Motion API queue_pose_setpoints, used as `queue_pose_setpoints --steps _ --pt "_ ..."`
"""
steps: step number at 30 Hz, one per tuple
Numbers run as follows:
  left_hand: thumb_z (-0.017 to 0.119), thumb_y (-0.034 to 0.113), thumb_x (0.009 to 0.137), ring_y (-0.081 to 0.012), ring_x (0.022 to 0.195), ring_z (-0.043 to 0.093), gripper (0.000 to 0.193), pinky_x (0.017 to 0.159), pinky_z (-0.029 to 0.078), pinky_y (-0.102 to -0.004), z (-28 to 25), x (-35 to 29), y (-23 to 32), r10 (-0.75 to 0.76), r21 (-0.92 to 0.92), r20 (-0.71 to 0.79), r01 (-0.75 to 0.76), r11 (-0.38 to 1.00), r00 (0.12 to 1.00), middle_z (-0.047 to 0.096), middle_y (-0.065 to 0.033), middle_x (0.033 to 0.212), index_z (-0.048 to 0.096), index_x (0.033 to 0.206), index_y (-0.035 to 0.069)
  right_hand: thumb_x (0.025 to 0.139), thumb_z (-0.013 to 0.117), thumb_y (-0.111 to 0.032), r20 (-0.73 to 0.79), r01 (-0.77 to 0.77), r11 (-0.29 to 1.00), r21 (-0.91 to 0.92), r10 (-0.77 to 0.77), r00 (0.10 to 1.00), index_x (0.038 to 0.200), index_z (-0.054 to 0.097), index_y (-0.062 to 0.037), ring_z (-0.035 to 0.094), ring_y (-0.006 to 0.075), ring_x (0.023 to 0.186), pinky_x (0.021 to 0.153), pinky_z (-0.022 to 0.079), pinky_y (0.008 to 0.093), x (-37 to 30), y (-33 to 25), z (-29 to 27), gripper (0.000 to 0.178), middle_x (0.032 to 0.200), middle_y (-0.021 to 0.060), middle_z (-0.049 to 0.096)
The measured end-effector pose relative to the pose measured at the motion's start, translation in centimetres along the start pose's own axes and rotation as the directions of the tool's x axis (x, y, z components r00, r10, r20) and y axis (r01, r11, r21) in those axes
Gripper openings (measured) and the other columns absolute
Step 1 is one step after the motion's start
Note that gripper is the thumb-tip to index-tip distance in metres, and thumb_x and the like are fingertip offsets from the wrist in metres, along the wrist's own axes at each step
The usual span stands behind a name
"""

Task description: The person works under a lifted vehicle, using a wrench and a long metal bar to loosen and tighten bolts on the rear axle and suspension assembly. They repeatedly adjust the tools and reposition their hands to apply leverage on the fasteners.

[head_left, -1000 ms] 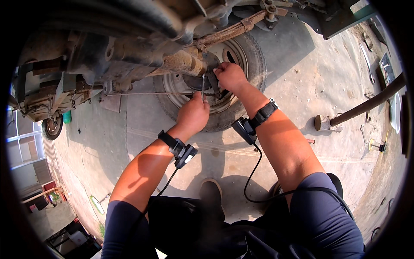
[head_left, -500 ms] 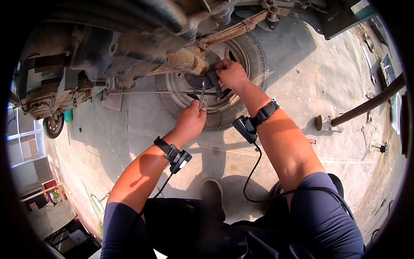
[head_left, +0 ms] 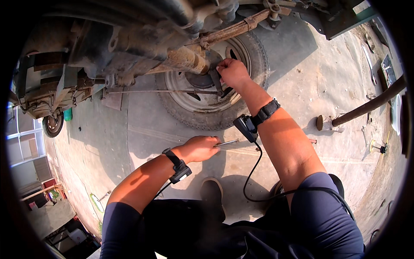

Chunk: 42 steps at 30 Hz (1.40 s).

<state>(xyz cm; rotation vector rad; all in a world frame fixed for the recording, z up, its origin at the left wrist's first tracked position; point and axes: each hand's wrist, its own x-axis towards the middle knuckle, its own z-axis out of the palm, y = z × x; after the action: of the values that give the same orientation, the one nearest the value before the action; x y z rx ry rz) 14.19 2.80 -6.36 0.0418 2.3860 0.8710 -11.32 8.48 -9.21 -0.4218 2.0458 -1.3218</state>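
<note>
My left hand is closed around a slim, shiny wrench, held above the concrete with its free end to the right. Farther ahead, my right hand has its fingertips pinched together at the hub, beside a dark metal lever arm. What those fingers hold, if anything, is hidden. Behind them stands a wheel with a worn tyre and pale rim. A rusty axle tube runs into the hub from the left. A thin rod reaches the lever's lower end.
The vehicle's greasy underside and a rusty leaf spring hang over the work. To the right lies a long wooden-handled hammer. Cables hang from straps on both wrists. A small wheel stands at far left, and my shoe is below.
My left hand has drawn back from the hub toward me, and the wrench has swung from pointing up to pointing right. The right hand stays by the lever arm with only slight movement.
</note>
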Motion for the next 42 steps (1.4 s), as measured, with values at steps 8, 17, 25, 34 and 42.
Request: queue_pose_setpoints --steps 8,17,25,34,42 --pt "0.048 0.020 0.105 -0.0133 0.073 0.063 0.036 0.063 0.049 -0.0278 -8.7 5.0 1.5 -0.518 -0.727 -0.314 0.149 0.670 0.796 0.065 -0.0052 0.084 0.049 0.138 0.006 0.092 0.064 -0.027 0.023 -0.078 0.997 -0.023 0.079 0.997 0.100 0.071 -0.0006 0.073 0.0234 0.067 0.070 0.055 0.0361 -0.5 -1.0 -0.8 0.029 0.076 0.0134 0.073" --pt "0.051 0.018 0.103 -0.0136 0.065 0.061 0.046 0.052 0.043 -0.0259 -9.7 9.0 2.4 -0.680 -0.985 -0.166 -0.095 0.141 0.714 0.065 -0.0040 0.081 0.040 0.147 0.009 0.087 0.068 -0.021 -0.004 -0.016 1.000 0.020 0.016 1.000 0.097 0.073 -0.0023 0.073 0.0237 0.068 0.069 0.055 0.0354 -0.4 -0.6 -0.5 0.021 0.077 0.0135 0.073" --pt "0.054 0.017 0.102 -0.0132 0.060 0.059 0.044 0.051 0.041 -0.0260 -9.5 9.2 1.5 -0.685 -0.980 -0.197 -0.155 0.124 0.702 0.064 -0.0035 0.078 0.044 0.144 0.008 0.086 0.069 -0.022 0.024 -0.028 0.998 -0.062 0.029 0.999 0.099 0.073 -0.0021 0.073 0.0227 0.070 0.070 0.056 0.0354 0.2 -0.5 -0.9 0.024 0.078 0.0139 0.073" --pt "0.054 0.017 0.102 -0.0130 0.059 0.059 0.040 0.051 0.041 -0.0260 -9.2 9.5 1.0 -0.695 -0.977 -0.205 -0.182 0.108 0.689 0.063 -0.0031 0.077 0.048 0.140 0.008 0.088 0.066 -0.027 0.039 -0.013 0.996 0.083 0.010 0.999 0.096 0.073 -0.0020 0.072 0.0242 0.066 0.069 0.056 0.0354 0.4 0.0 -0.8 0.027 0.077 0.0147 0.073" --pt "0.053 0.018 0.103 -0.0125 0.061 0.058 0.038 0.051 0.041 -0.0256 -9.3 9.4 1.0 -0.692 -0.978 -0.199 -0.182 0.099 0.694 0.062 -0.0027 0.077 0.049 0.139 0.009 0.084 0.067 -0.020 0.090 -0.021 0.996 0.085 0.013 0.996 0.095 0.073 -0.0013 0.072 0.0238 0.065 0.069 0.056 0.0354 0.6 0.2 -1.0 0.022 0.075 0.0136 0.072"
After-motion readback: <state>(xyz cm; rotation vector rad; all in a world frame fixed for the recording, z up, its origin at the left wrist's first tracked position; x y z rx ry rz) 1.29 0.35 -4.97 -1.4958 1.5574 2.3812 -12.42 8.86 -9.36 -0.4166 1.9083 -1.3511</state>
